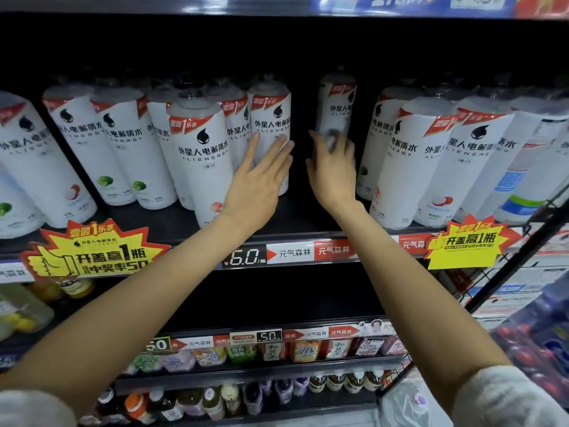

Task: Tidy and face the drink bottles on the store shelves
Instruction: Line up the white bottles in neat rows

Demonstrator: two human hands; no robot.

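White Alienergy drink bottles fill the middle shelf [184, 238]. My left hand [261, 177] reaches in with straight fingers that touch the front of one bottle [272, 115] beside a dark gap. My right hand [334, 171] grips the lower body of a lone bottle [337, 103] standing deep in that gap, fingers curled round it. A peach-marked bottle [203, 155] stands forward, just left of my left hand. More white bottles [409, 155] crowd the right side of the shelf.
A price strip [289, 254] and two yellow star-shaped promo tags [92, 254] [468, 245] hang on the shelf edge. Lower shelves hold small colourful drink bottles [277, 389]. A black wire rack [498, 285] with packaged goods stands at the right.
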